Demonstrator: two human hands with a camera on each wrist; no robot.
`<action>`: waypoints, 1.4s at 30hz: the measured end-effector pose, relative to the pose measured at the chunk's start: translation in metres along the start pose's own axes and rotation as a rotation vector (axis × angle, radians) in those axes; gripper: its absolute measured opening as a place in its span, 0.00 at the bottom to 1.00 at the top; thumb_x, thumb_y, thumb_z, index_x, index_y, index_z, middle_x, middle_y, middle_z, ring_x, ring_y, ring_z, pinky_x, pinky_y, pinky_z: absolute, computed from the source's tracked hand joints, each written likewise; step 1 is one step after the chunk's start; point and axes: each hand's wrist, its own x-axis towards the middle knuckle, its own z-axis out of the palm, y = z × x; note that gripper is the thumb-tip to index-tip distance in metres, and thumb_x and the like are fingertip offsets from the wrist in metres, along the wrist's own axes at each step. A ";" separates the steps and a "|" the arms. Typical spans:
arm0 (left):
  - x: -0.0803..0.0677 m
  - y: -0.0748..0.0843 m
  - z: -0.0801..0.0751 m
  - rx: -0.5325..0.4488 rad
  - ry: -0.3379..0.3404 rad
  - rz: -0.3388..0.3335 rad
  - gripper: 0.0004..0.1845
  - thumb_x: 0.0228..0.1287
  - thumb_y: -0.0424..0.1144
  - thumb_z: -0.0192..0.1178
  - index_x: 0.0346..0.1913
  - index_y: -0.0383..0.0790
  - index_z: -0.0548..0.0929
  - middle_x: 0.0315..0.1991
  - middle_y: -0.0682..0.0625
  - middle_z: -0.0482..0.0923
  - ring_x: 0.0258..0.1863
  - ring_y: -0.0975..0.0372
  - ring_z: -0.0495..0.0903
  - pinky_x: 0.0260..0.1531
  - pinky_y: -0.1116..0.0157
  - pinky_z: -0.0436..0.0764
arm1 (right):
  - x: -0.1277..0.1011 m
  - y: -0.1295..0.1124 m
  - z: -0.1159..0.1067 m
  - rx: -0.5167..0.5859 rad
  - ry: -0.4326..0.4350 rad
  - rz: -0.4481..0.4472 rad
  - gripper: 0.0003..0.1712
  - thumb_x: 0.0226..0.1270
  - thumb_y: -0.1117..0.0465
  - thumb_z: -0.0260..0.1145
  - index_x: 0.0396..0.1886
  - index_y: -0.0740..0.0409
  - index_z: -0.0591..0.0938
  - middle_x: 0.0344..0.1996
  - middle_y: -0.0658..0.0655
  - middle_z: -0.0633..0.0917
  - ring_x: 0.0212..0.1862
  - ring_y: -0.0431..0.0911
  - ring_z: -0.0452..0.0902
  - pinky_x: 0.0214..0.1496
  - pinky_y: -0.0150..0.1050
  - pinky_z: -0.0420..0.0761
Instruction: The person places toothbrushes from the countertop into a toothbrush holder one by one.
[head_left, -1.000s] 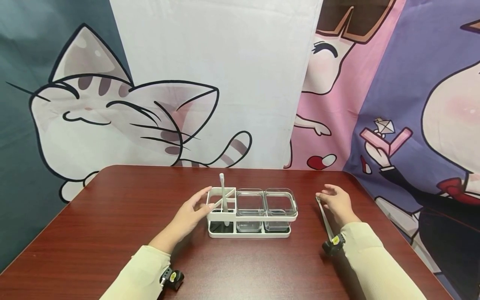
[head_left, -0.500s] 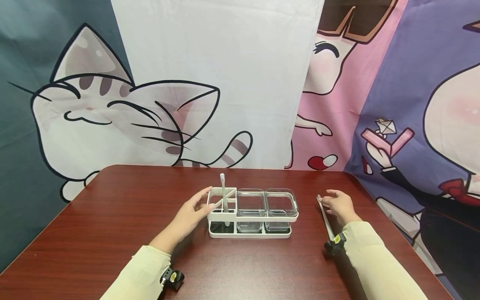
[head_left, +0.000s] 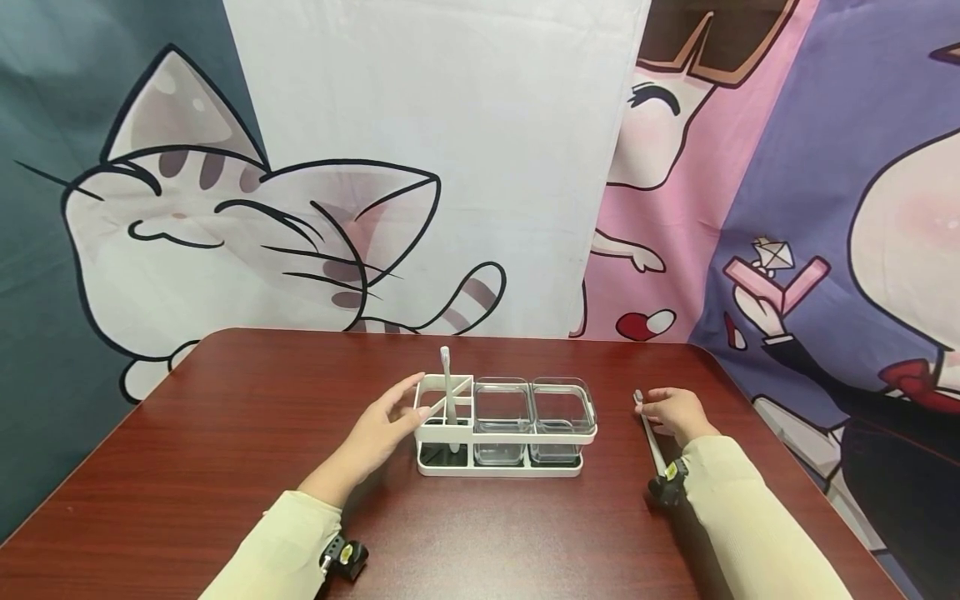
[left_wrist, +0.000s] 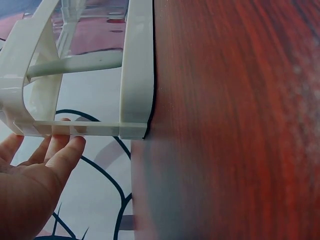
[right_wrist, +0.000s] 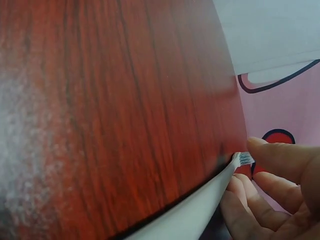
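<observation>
- Rested left hand (head_left: 386,432) against end of white rack (head_left: 502,437), fingers loosely parted, grasping nothing.
- Half-curled right hand (head_left: 675,414) at toothbrush (head_left: 652,448), lying right of rack on table (head_left: 480,537); could not tell whether gripped.
- Saw second toothbrush (head_left: 446,367), two clear cups (head_left: 499,454) in rack, between hands.

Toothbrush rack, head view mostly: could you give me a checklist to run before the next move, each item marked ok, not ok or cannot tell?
1. Rack upright on the table: ok.
2. Left hand touching the rack's left end: ok.
3. Both clear cups in the rack: ok.
4. Standing toothbrush inside the rack: ok.
5. Other toothbrush in the rack: not ok, it is outside, by the right hand.
6. Right hand's grip firm: cannot tell.
</observation>
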 end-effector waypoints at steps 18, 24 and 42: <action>-0.001 0.003 -0.001 -0.002 0.004 -0.005 0.32 0.66 0.39 0.60 0.71 0.41 0.64 0.63 0.36 0.69 0.50 0.54 0.77 0.48 0.62 0.74 | 0.010 -0.001 0.002 -0.216 0.028 0.022 0.18 0.54 0.74 0.69 0.44 0.80 0.79 0.29 0.61 0.83 0.28 0.45 0.78 0.35 0.43 0.83; -0.001 0.002 0.000 -0.014 0.012 -0.015 0.31 0.66 0.39 0.60 0.71 0.43 0.65 0.63 0.38 0.70 0.50 0.54 0.78 0.48 0.61 0.75 | 0.013 -0.003 0.004 -0.328 0.068 0.056 0.13 0.53 0.72 0.72 0.39 0.73 0.84 0.31 0.65 0.83 0.28 0.46 0.77 0.31 0.39 0.82; -0.002 0.003 0.001 -0.033 -0.004 0.000 0.31 0.66 0.38 0.59 0.71 0.42 0.64 0.64 0.35 0.69 0.48 0.57 0.78 0.48 0.61 0.74 | 0.004 -0.007 0.001 0.048 0.029 0.013 0.20 0.56 0.75 0.63 0.49 0.83 0.75 0.24 0.51 0.83 0.27 0.40 0.76 0.31 0.37 0.80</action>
